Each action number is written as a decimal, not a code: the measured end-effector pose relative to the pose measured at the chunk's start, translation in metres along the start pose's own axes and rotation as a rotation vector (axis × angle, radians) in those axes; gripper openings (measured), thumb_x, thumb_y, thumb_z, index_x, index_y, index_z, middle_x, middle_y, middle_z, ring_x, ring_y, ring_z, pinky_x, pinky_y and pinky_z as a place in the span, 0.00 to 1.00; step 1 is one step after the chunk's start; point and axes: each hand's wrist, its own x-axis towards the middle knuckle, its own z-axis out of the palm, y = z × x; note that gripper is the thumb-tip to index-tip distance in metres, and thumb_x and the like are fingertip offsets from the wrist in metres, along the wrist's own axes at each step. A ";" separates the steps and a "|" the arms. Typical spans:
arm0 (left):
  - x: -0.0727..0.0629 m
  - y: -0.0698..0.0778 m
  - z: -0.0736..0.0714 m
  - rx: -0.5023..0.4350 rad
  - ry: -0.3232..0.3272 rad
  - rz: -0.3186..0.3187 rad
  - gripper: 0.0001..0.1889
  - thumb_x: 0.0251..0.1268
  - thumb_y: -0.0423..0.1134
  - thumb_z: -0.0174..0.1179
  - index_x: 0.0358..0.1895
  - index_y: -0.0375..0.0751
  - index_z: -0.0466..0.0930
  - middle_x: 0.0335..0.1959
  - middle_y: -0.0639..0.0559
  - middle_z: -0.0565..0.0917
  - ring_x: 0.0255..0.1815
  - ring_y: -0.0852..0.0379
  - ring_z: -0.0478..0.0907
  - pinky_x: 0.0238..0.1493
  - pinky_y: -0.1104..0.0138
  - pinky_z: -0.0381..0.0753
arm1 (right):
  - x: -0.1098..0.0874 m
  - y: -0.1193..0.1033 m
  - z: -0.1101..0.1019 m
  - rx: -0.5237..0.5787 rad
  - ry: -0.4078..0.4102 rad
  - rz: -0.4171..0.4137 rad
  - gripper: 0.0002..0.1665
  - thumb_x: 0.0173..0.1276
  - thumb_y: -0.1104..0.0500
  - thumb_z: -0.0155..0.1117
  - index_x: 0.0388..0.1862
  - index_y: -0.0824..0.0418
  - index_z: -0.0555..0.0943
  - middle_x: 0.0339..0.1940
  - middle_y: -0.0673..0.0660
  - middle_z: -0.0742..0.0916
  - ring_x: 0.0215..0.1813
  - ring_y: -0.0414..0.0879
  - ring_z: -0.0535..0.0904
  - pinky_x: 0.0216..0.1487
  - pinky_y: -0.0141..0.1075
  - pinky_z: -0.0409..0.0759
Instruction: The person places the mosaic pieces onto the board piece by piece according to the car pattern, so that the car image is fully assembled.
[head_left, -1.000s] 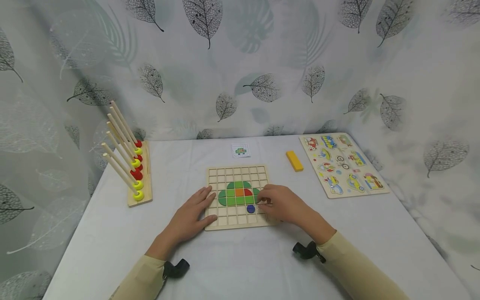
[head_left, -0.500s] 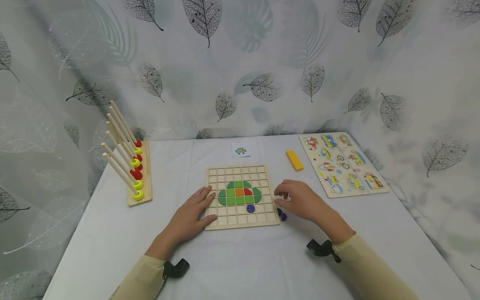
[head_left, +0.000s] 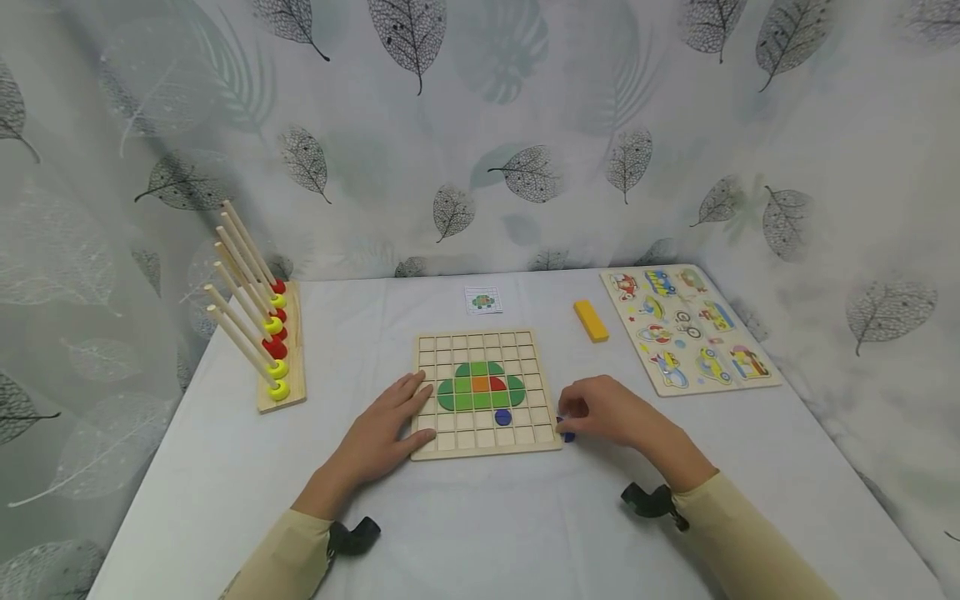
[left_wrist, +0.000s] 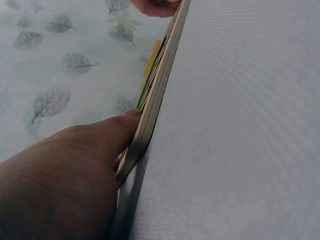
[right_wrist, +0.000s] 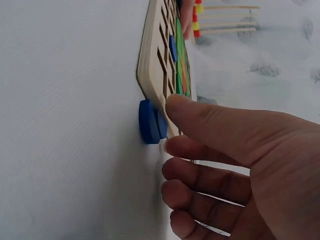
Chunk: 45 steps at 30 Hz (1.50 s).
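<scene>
A wooden grid board (head_left: 442, 444) lies on the white table, with a green shape of several pieces (head_left: 470, 401) in its cells. An orange square (head_left: 479, 384) and a red piece (head_left: 497, 383) sit within the green, and a blue round shape (head_left: 502, 417) lies below. My left hand (head_left: 382, 429) rests on the board's left edge, fingers spread. At the right edge, my right hand (head_left: 611, 410) reaches over two small blue pieces (right_wrist: 152, 122). In the right wrist view, its thumb and index finger are apart beside them, with a gap between.
A small pattern card (head_left: 482, 301) lies behind the board. To its right are a yellow block (head_left: 590, 321) and a picture puzzle board (head_left: 690, 331). On the left stands a peg rack (head_left: 296, 367) with red and yellow rings. A leaf-print curtain (head_left: 360, 225) hangs behind.
My right hand has moved right, off the board, then down to the blue pieces beside its edge. The left hand stays in place.
</scene>
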 end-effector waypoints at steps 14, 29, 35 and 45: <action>0.001 -0.001 0.000 -0.001 -0.008 -0.006 0.41 0.77 0.56 0.66 0.85 0.42 0.66 0.88 0.47 0.58 0.88 0.43 0.52 0.82 0.42 0.60 | 0.001 0.012 -0.002 0.028 0.020 0.027 0.11 0.70 0.66 0.75 0.49 0.54 0.91 0.39 0.44 0.87 0.41 0.42 0.80 0.49 0.41 0.84; 0.001 0.000 0.001 0.003 -0.008 -0.012 0.41 0.77 0.57 0.67 0.85 0.42 0.66 0.88 0.47 0.58 0.88 0.44 0.52 0.82 0.42 0.60 | 0.004 0.015 0.003 -0.035 0.104 -0.014 0.07 0.70 0.64 0.78 0.45 0.57 0.90 0.34 0.44 0.85 0.36 0.41 0.77 0.42 0.39 0.82; 0.001 0.000 0.000 0.005 -0.006 -0.008 0.41 0.77 0.57 0.67 0.85 0.42 0.66 0.88 0.47 0.58 0.88 0.44 0.52 0.82 0.43 0.60 | 0.004 0.014 0.004 -0.044 0.119 -0.026 0.06 0.70 0.64 0.78 0.44 0.57 0.91 0.34 0.44 0.85 0.36 0.41 0.77 0.41 0.38 0.81; 0.000 0.000 -0.001 0.003 -0.010 -0.010 0.41 0.77 0.57 0.67 0.85 0.42 0.66 0.88 0.47 0.58 0.88 0.44 0.52 0.82 0.43 0.60 | 0.004 -0.002 -0.005 -0.046 0.147 -0.032 0.08 0.70 0.65 0.78 0.45 0.55 0.91 0.34 0.44 0.84 0.37 0.41 0.78 0.40 0.37 0.82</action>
